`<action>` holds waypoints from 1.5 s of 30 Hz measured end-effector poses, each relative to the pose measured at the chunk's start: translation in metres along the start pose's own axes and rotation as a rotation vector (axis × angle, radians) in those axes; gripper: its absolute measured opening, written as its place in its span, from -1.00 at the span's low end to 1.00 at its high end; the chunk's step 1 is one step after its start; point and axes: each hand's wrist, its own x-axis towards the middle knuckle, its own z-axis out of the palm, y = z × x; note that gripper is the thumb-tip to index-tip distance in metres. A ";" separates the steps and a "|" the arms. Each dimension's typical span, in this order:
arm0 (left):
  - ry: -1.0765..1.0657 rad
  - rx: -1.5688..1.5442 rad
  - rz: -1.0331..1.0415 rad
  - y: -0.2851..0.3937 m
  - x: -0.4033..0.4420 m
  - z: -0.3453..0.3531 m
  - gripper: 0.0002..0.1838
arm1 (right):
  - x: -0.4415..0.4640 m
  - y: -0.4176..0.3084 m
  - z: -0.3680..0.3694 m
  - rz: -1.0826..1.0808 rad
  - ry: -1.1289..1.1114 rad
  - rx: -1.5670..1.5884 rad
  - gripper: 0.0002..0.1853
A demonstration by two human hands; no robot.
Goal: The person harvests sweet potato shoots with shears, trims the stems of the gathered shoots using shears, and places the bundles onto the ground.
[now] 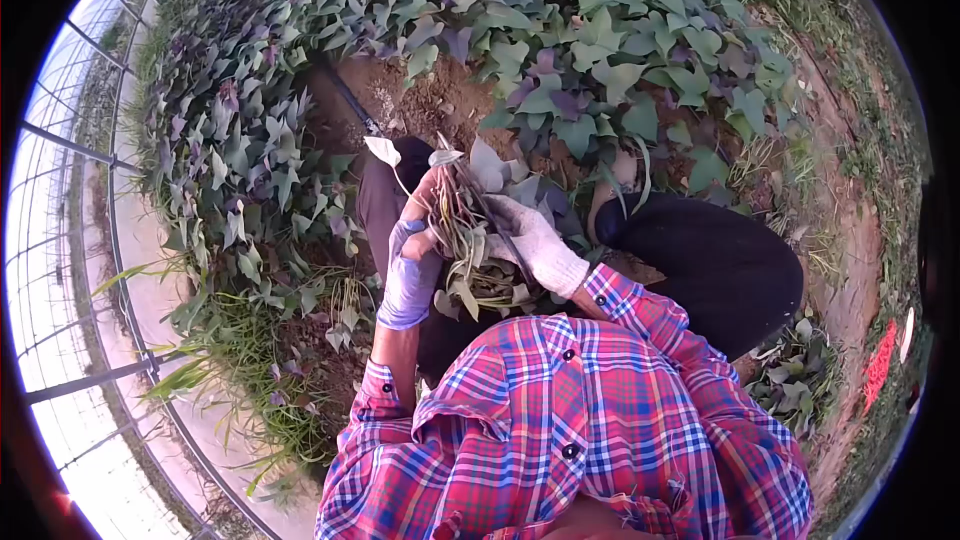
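Observation:
A bundle of leafy vine cuttings [458, 202] is gathered between my hands above my lap, its stems packed together and some leaves hanging below. My left hand [412, 250], in a lavender glove with bare fingers showing, is closed around the bundle's left side. On the other side, my right hand [535, 238] wears a whitish knit glove and grips the stems with its fingers partly hidden behind them. A thin dark strand [508, 240] runs beside the right fingers; I cannot tell what it is. One pale leaf [383, 151] sticks out to the upper left.
Dense green and purple vines [600, 40] spread ahead and to the left. Bare soil [420, 100] shows before my knees, with a dark rod [348, 98] lying there. A wire fence [75, 150] stands left. A dirt path [860, 210] runs right, near a red object [881, 365].

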 end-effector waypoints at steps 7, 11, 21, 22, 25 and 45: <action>0.375 0.371 0.162 -0.011 -0.014 0.045 -0.64 | 0.003 0.016 0.003 -0.104 0.048 0.023 -0.40; 0.419 0.301 0.192 -0.024 -0.009 0.038 -0.86 | -0.004 0.007 0.010 -0.174 0.151 -0.228 -0.46; 0.522 -0.229 0.271 -0.030 0.013 0.026 -0.92 | -0.003 -0.017 0.003 -0.045 0.128 -0.047 -0.30; 0.509 -0.263 0.282 -0.030 0.017 0.024 -0.91 | -0.021 -0.038 0.033 -0.156 0.188 -0.435 -0.15; 0.521 -0.232 0.281 -0.016 0.023 0.035 -0.88 | -0.022 -0.051 0.042 -0.471 0.135 -0.831 -0.09; 0.084 -0.484 0.141 0.008 -0.012 0.040 -0.66 | -0.034 -0.074 0.046 -0.459 0.295 -0.256 -0.37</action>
